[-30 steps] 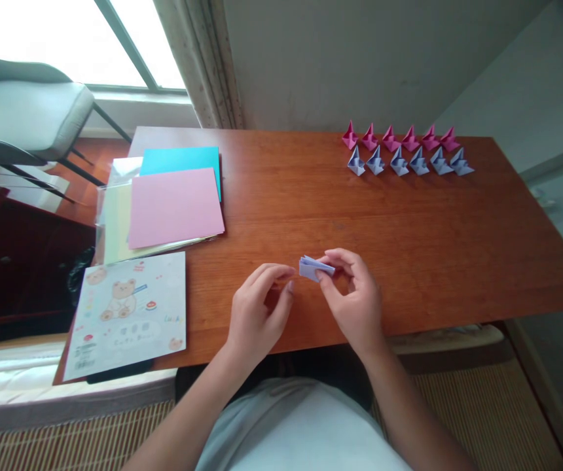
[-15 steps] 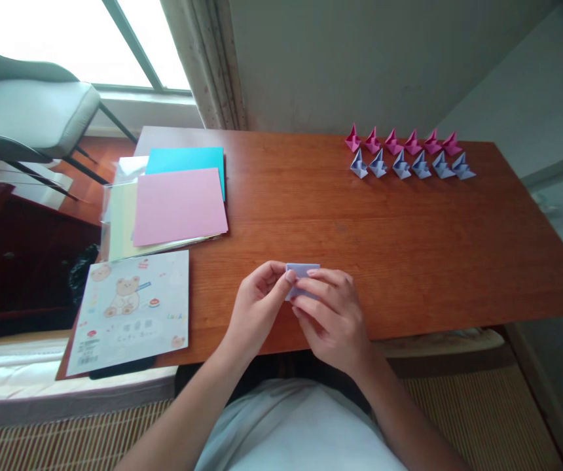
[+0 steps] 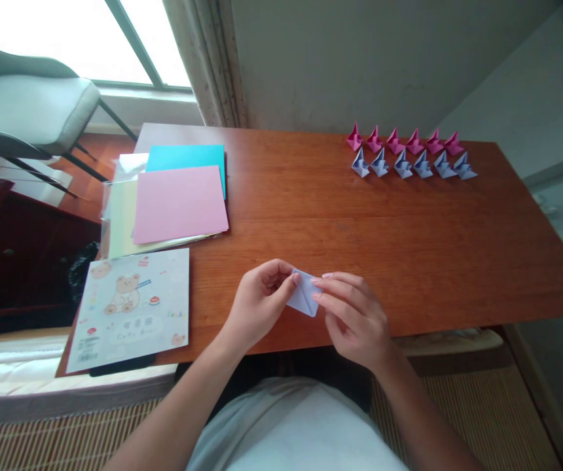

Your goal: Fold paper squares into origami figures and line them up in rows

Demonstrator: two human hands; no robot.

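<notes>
A small folded piece of lavender paper is held up over the table's near edge, tilted, with a crease running across its face. My left hand pinches its upper left part between thumb and fingers. At the paper's right edge is my right hand, its fingertips touching the sheet, fingers bent and slightly apart; whether they grip it firmly I cannot tell. At the far right of the table stand a row of pink folded paper figures and, in front of it, a row of lavender ones.
On the left of the wooden table lie a pink sheet, a teal sheet and a white pack with a bear picture. Behind them are a chair and a curtain.
The folded paper has turned from level to tilted, showing a creased face. My right hand has shifted right and down, its fingers now at the paper's right edge instead of across its front.
</notes>
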